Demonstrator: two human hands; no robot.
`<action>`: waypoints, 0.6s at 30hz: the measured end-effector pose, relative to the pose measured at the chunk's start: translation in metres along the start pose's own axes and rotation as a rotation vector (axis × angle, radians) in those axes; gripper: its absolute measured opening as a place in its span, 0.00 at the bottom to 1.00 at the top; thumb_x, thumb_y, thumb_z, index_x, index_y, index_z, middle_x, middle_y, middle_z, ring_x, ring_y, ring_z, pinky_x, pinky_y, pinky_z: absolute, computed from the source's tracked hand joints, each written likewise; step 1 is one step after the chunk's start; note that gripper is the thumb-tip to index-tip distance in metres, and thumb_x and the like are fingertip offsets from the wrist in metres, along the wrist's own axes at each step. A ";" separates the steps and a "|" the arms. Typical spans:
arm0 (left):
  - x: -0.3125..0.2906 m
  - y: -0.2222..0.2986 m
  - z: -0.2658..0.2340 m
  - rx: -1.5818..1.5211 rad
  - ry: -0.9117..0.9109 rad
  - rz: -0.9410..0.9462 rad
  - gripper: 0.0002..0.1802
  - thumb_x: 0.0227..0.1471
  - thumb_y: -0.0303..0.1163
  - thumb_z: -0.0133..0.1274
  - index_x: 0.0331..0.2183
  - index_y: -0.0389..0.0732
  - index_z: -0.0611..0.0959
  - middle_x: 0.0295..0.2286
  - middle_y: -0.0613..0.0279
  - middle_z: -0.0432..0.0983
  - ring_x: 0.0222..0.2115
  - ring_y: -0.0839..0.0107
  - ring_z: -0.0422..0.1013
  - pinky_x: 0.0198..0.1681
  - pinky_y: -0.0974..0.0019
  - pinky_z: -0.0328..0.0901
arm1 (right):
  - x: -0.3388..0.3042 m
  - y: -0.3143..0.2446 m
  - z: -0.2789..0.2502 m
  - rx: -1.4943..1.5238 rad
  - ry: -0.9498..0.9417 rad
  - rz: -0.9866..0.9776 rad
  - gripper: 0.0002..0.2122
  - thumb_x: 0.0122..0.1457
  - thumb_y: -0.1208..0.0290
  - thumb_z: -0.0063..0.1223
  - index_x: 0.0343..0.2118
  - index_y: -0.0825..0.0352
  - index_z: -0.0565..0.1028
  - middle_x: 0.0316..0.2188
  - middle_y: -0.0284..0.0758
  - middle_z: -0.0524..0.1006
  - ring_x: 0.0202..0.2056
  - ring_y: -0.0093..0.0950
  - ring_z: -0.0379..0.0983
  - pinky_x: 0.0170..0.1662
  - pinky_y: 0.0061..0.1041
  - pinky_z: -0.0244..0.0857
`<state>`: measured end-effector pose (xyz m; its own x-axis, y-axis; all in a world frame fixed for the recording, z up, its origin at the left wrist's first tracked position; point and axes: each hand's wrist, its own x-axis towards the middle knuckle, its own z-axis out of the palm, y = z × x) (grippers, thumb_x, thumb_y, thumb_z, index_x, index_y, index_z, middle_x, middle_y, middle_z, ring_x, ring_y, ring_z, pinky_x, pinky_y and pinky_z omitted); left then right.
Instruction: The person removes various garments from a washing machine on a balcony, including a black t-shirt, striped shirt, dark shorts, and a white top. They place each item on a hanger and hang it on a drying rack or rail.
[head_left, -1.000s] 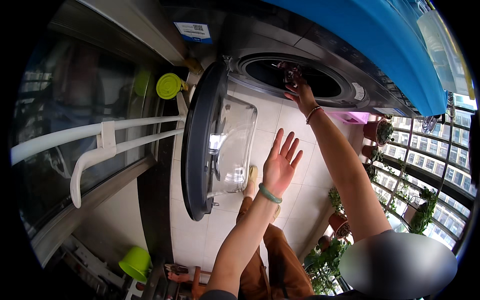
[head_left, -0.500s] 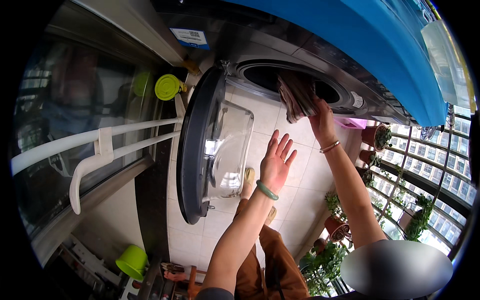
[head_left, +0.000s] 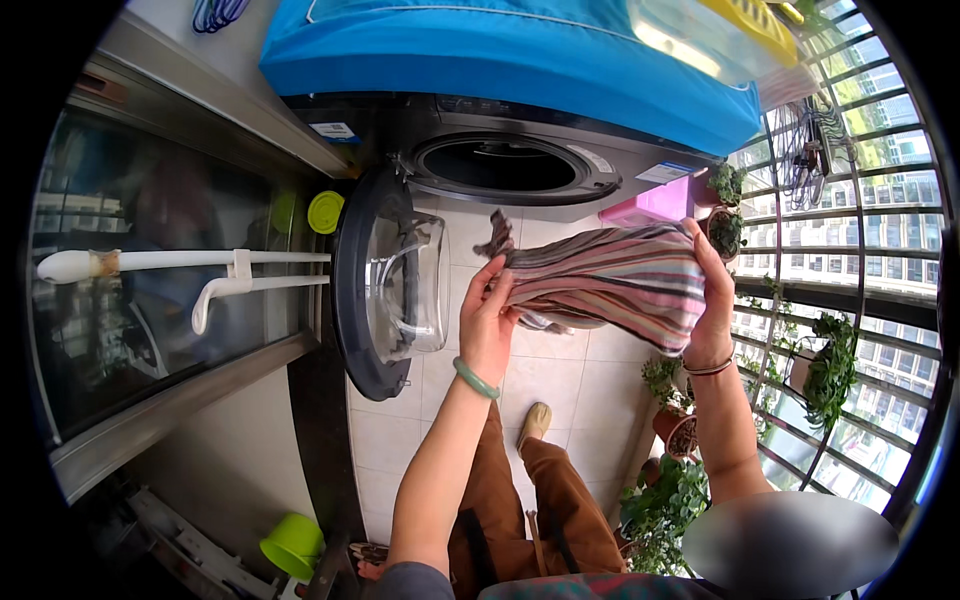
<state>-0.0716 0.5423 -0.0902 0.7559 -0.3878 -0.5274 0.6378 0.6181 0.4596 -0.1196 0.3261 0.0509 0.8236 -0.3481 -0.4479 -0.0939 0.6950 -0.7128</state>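
A striped cloth garment (head_left: 610, 280) in pink, brown and grey stretches between my two hands, in front of the washing machine. My left hand (head_left: 487, 315), with a green bangle at the wrist, pinches its left end. At the other end my right hand (head_left: 712, 300) grips the bunched fabric, the fingers partly behind it. A twisted dark end of the cloth sticks up beyond my left fingers. Behind it is the front-loading washing machine (head_left: 400, 125), its round opening (head_left: 500, 165) dark inside. The door (head_left: 372, 285), with a clear bulging window, stands swung out to the left.
A blue cover (head_left: 480, 70) drapes the machine's top, with a clear bin holding something yellow on it. White rods (head_left: 280, 258) reach along the left. Potted plants (head_left: 675, 430) line the barred window at right. A pink container (head_left: 650, 203) stands beside the machine; a green bucket (head_left: 293, 545) is lower left.
The striped cloth has come out of the machine's opening and is now spread between both hands. My left hand, empty before, has closed on it. The view has shifted.
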 end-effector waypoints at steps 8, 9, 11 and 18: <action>-0.161 0.075 0.030 1.093 0.063 0.419 0.16 0.51 0.27 0.60 0.44 0.39 0.82 0.30 0.65 0.77 0.26 0.71 0.74 0.32 0.70 0.68 | -0.096 -0.078 0.012 0.066 -0.138 -0.103 0.06 0.58 0.76 0.54 0.37 0.59 0.72 0.32 0.29 0.77 0.34 0.22 0.76 0.39 0.22 0.71; -0.179 0.083 0.034 1.306 0.128 0.560 0.13 0.50 0.28 0.60 0.41 0.40 0.84 0.28 0.65 0.77 0.23 0.70 0.73 0.30 0.69 0.68 | -0.107 -0.087 0.019 0.073 -0.185 -0.116 0.05 0.58 0.76 0.55 0.36 0.60 0.72 0.31 0.27 0.76 0.33 0.20 0.75 0.38 0.21 0.70; -0.222 0.105 0.059 1.520 0.242 0.737 0.08 0.50 0.29 0.60 0.35 0.43 0.87 0.27 0.65 0.74 0.25 0.67 0.71 0.28 0.70 0.65 | -0.135 -0.107 0.035 0.038 -0.196 -0.164 0.05 0.58 0.75 0.56 0.35 0.59 0.73 0.30 0.26 0.76 0.32 0.19 0.74 0.37 0.20 0.69; -0.332 0.158 0.161 1.180 -0.072 0.840 0.09 0.57 0.27 0.53 0.37 0.32 0.82 0.30 0.66 0.75 0.32 0.80 0.67 0.38 0.74 0.63 | -0.199 -0.155 0.043 -0.328 -0.267 -0.418 0.03 0.58 0.76 0.57 0.32 0.63 0.74 0.30 0.28 0.77 0.31 0.17 0.73 0.34 0.16 0.67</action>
<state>-0.1979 0.6588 0.2724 0.9436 -0.2567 0.2091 -0.2682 -0.2227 0.9373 -0.2446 0.3145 0.2738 0.9360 -0.3509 0.0277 0.1358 0.2874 -0.9481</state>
